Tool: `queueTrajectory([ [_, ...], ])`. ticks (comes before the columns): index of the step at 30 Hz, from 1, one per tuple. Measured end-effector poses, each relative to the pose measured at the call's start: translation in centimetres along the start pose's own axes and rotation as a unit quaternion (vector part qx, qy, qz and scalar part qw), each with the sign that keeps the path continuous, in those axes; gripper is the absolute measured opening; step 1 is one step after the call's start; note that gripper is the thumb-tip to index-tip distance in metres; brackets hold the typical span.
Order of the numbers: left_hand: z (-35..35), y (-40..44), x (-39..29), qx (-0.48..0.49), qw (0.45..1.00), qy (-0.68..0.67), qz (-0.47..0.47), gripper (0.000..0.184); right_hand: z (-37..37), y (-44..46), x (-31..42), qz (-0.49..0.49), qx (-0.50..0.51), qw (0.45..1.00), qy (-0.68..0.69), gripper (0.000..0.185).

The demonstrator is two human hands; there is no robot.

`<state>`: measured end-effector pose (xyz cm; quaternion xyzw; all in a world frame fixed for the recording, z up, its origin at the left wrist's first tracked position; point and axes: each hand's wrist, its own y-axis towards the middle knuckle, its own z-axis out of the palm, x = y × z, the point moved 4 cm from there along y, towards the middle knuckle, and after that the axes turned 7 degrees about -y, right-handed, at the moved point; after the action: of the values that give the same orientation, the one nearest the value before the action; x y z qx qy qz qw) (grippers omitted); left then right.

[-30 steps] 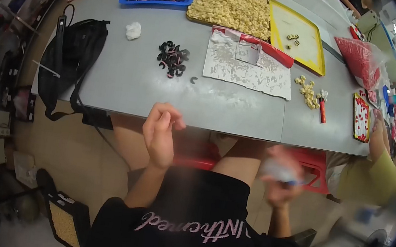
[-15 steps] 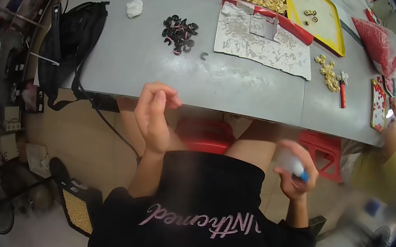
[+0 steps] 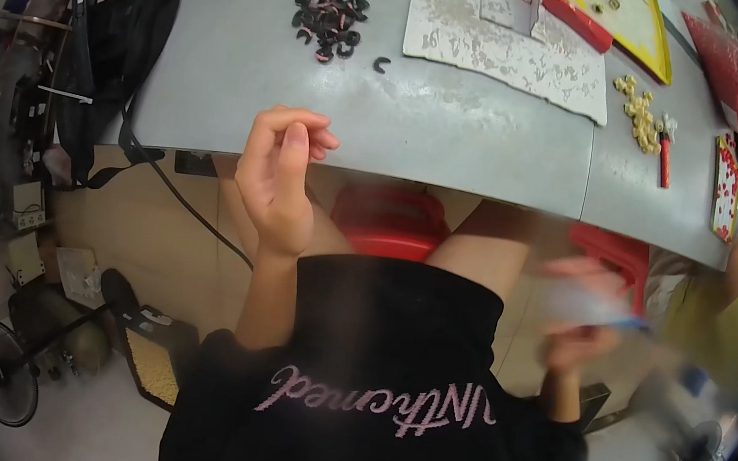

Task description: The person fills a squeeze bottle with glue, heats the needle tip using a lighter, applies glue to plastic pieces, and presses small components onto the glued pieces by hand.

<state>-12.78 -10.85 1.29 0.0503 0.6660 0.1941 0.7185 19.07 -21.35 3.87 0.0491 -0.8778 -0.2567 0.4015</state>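
Watching through the head view, I find the pale, blue-ended thing (image 3: pixel 580 302) in the right hand (image 3: pixel 579 332), on the near side of the table's (image 3: pixel 489 167) edge; its fingers curl round it, too blurred for me to tell how tightly. I'd judge it light, smooth and perhaps squeezable, best gripped about the middle. The left hand (image 3: pixel 277 186) is loosely half-curled, holding nothing I can see.
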Motion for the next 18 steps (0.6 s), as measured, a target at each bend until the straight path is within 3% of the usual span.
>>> queueTrajectory([
  [1,0.0,-0.1,-0.1,0.0,1.0,0.005,0.002,0.02,1.8,-2.9,-0.5,-0.011,0.053,0.996,0.071,0.039],
  [2,0.0,0.2,-0.2,-0.005,1.0,0.007,0.014,0.02,-0.4,-2.1,-1.1,0.073,0.025,0.966,0.245,0.037],
  [4,-0.2,0.0,-0.1,-0.016,1.0,0.012,0.013,0.02,-4.3,-0.2,-1.5,0.187,-0.124,0.765,0.604,0.038],
  [5,-0.3,0.0,0.0,-0.021,1.0,0.011,0.008,0.02,-4.2,0.9,-0.5,0.112,-0.123,0.898,0.408,0.039],
  [6,-0.3,0.3,0.0,-0.028,0.999,0.01,0.014,0.02,-2.8,2.7,0.8,0.018,-0.113,0.975,0.191,0.039],
  [7,-0.3,0.3,-0.1,-0.021,1.0,0.011,0.008,0.02,-1.6,3.4,1.9,-0.08,-0.1,0.991,-0.033,0.04],
  [9,-0.3,-0.2,-0.3,-0.012,1.0,0.021,0.004,0.021,1.4,-2.8,0.2,-0.052,0.106,0.991,0.068,0.03],
  [11,-0.1,0.7,-0.1,-0.019,0.999,0.017,0.026,0.021,3.2,-4.2,-0.8,-0.028,0.202,0.971,0.129,0.03],
  [15,0.1,0.4,0.1,-0.025,0.999,0.013,0.027,0.021,2.3,-1.4,0.8,0.078,0.206,0.962,0.163,0.042],
  [17,0.5,0.0,0.0,0.011,0.999,0.024,0.02,0.021,4.0,-3.3,1.9,0.165,0.275,0.912,0.257,0.051],
  [18,1.0,0.4,-0.1,0.029,0.999,0.031,0.034,0.021,5.6,-4.2,2.1,0.203,0.345,0.852,0.338,0.055],
])
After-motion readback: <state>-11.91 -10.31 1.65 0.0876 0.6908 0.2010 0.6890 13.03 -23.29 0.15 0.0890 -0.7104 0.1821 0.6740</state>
